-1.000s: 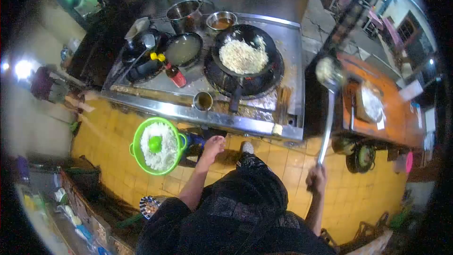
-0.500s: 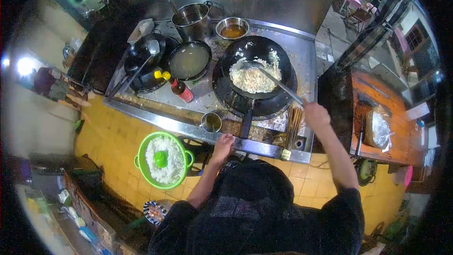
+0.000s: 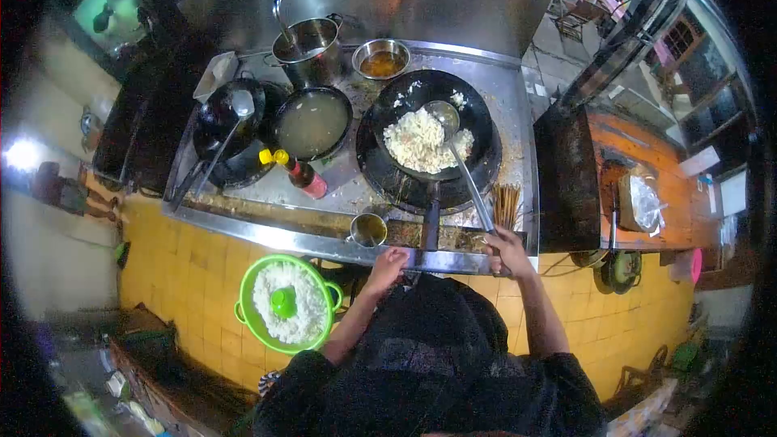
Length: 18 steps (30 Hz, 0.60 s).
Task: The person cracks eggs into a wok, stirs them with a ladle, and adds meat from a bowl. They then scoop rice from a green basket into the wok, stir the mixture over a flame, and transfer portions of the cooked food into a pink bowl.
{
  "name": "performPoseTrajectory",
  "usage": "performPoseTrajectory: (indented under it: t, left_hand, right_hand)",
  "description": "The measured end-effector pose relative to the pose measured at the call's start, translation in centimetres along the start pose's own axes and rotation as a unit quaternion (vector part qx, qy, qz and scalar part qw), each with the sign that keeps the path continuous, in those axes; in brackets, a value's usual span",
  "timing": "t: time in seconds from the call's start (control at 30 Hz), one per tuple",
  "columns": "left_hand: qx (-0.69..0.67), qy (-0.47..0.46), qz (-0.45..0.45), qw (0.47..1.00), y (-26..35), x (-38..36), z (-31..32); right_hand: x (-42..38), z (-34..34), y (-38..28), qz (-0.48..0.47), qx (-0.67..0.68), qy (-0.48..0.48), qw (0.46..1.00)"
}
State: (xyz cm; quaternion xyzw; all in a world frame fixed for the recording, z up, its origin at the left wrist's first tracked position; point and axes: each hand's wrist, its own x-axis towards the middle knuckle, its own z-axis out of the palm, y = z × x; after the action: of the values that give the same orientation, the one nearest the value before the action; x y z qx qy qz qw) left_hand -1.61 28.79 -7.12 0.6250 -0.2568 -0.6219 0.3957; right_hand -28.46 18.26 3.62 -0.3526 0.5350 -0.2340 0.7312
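Note:
My right hand (image 3: 508, 254) is closed round the end of a long-handled metal ladle (image 3: 468, 174). The ladle's round bowl rests among the rice (image 3: 421, 139) in a black wok (image 3: 483, 101), at the right of the pile. The wok's handle (image 3: 431, 218) points toward me between my hands. My left hand (image 3: 388, 269) lies at the stove's front edge (image 3: 447, 260), left of the handle, with its fingers curled; what they grip is hidden. Just behind that hand stands a small metal cup (image 3: 368, 230) of dark liquid.
A green basket of white rice (image 3: 244, 295) is at lower left. On the stove are a pan of cloudy liquid (image 3: 312, 124), a steel pot (image 3: 309, 53), a bowl of brownish liquid (image 3: 382, 58), a red-labelled bottle (image 3: 307, 180) and a bundle of thin sticks (image 3: 507, 204).
My right hand has come down toward the stove's front edge, drawing the ladle back. Its bowl has shifted right across the rice. My left hand stays at the edge.

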Motion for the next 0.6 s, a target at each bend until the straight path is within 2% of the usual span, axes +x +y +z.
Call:
performPoseTrajectory:
  t: [0.03,0.07,0.1,0.17,0.23,0.27,0.3,0.33,0.37,0.4,0.43,0.47,0.53,0.6]
  left_hand:
    - [0.002,-0.006,0.001,1.000,0.4,-0.2,-0.2]
    - [-0.009,-0.009,-0.007,1.000,0.6,-0.5,-0.4]
    - [-0.020,-0.011,-0.015,1.000,0.9,-0.8,-0.5]
    - [-0.021,-0.023,-0.021,0.999,1.5,-1.1,-0.4]
    - [-0.040,-0.031,-0.018,0.999,1.5,-0.9,-0.5]
    - [-0.033,-0.032,-0.007,0.999,1.4,-0.8,-0.5]
    - [-0.036,-0.032,-0.008,0.999,0.9,-0.4,-0.7]
    - [0.003,-0.033,0.006,0.999,0.8,-0.1,-1.0]
    - [0.042,-0.034,0.022,0.998,0.6,0.2,-1.2]
    - [0.038,-0.031,0.023,0.999,0.4,0.3,-1.3]
    - [0.038,-0.037,0.021,0.998,1.5,-0.4,-1.2]
    - [0.037,-0.045,0.019,0.998,2.1,-0.7,-1.0]
    - [0.032,-0.037,0.020,0.999,1.6,0.5,0.1]
    - [0.032,-0.030,0.018,0.999,1.2,2.1,1.3]
  right_hand:
    - [-0.6,0.3,0.3,0.033,0.101,-0.010,0.994]
    - [-1.0,0.5,0.5,0.018,0.143,-0.056,0.988]
    - [-0.9,0.7,0.5,0.016,0.143,-0.051,0.988]
    - [-0.9,1.4,0.9,0.044,0.228,-0.101,0.967]
    - [-0.3,1.5,0.9,0.049,0.186,-0.067,0.979]
    - [0.6,1.4,1.3,-0.018,0.002,0.004,1.000]
    - [1.2,1.3,1.4,-0.084,-0.184,0.073,0.977]
    - [1.1,1.5,0.9,-0.116,-0.289,0.115,0.943]
    - [1.5,1.1,0.8,-0.116,-0.292,0.113,0.943]
    - [2.1,0.3,0.7,-0.207,-0.439,0.166,0.858]
    - [2.5,-0.1,0.5,-0.290,-0.567,0.213,0.741]
    - [1.5,1.7,-2.2,-0.183,-0.630,0.226,0.721]
    - [2.5,0.2,-3.6,-0.157,-0.662,0.223,0.698]
    - [2.7,-1.5,-6.4,-0.066,-0.733,0.204,0.646]
